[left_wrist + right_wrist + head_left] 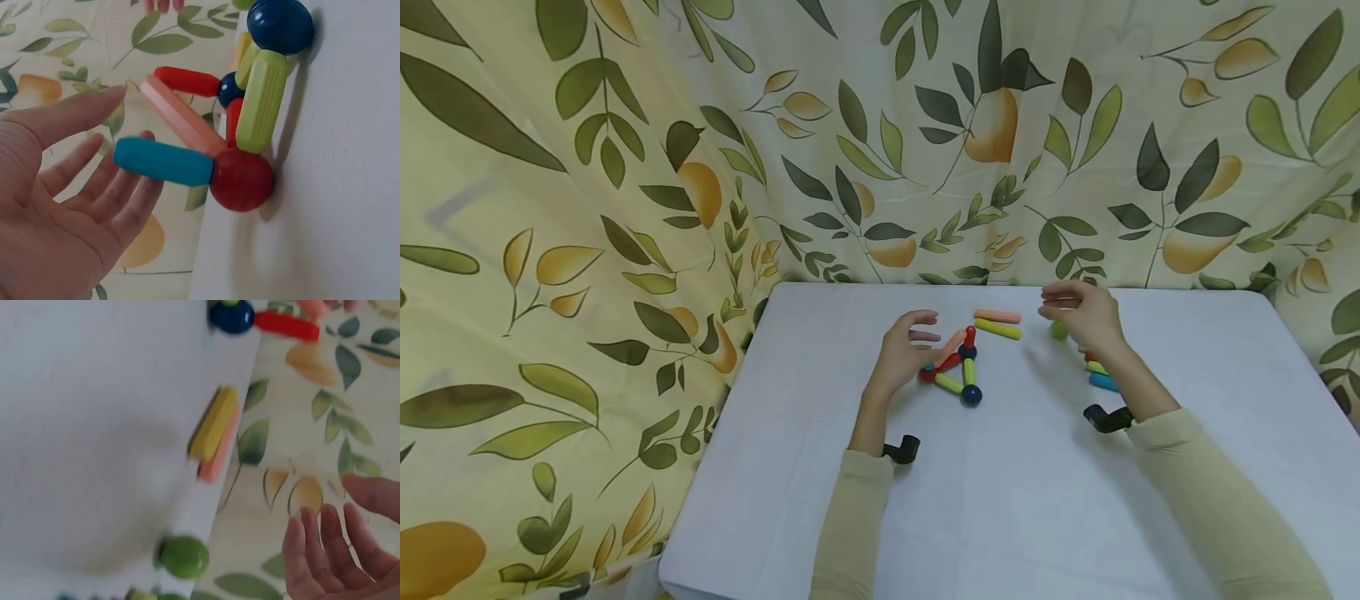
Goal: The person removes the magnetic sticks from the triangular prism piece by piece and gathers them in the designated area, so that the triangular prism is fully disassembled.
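A triangle of magnetic rods and balls stands on the table, with two dark blue balls (pixel 972 395) and a red ball (pixel 242 180) at its corners. Yellow-green rods (pixel 262 100) and a red rod join them. From the red ball rise a blue rod (pixel 164 162) and a salmon rod (pixel 181 115); another red rod (pixel 186 81) stands on the far blue ball. My left hand (pixel 902 354) is beside the red ball, fingers loosely spread around the blue rod's free end. Over a green ball (pixel 1059 331), my right hand (pixel 1086 317) hovers with relaxed fingers and holds nothing.
A salmon rod (pixel 997 316) and a yellow rod (pixel 997 328) lie side by side near the table's back edge. More rods, including a blue one (pixel 1103 382), lie partly under the right forearm. A leaf-patterned curtain (pixel 865 150) hangs behind the table.
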